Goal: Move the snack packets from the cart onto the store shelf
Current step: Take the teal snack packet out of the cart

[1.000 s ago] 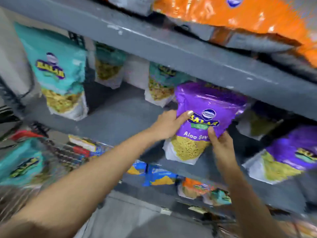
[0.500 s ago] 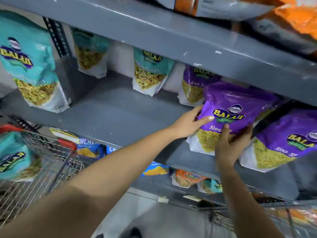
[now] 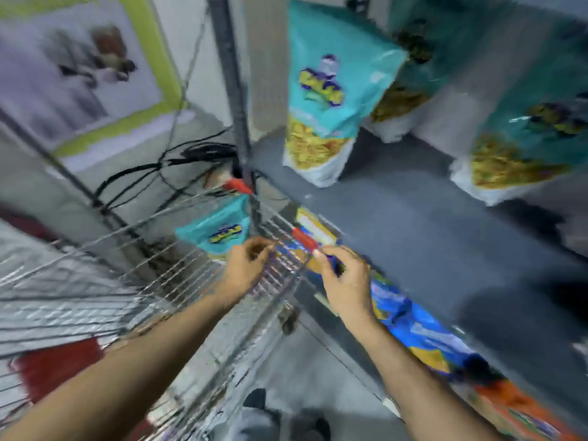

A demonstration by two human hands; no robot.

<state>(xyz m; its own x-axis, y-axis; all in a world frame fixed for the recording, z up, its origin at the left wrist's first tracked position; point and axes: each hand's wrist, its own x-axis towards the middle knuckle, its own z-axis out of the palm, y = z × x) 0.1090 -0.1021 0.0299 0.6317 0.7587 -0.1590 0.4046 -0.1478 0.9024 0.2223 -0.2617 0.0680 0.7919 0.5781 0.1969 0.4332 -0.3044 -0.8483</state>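
Note:
The view is blurred. A teal snack packet [image 3: 219, 230] stands in the wire cart [image 3: 95, 281] near its far corner. My left hand [image 3: 246, 270] hovers just right of that packet, over the cart's rim, fingers loosely curled and holding nothing. My right hand [image 3: 342, 281] is beside the cart's red-tipped corner, in front of the shelf edge, fingers apart and empty. On the grey shelf [image 3: 413, 224] a teal packet [image 3: 327, 97] stands upright at the left, a second teal packet [image 3: 410, 71] stands behind it, and a third [image 3: 521, 138] is to the right.
A grey shelf post [image 3: 230, 81] rises beside the cart, with black cables [image 3: 165, 173] behind it. Blue and orange packets [image 3: 420, 329] fill the lower shelf under my right arm. A framed poster [image 3: 82, 68] hangs on the left wall. A red cart part [image 3: 54, 367] shows at lower left.
Both hands have let go of the purple packet on the shelf and dropped down to the cart. My view has swung left and down, so the purple packets are out of sight.

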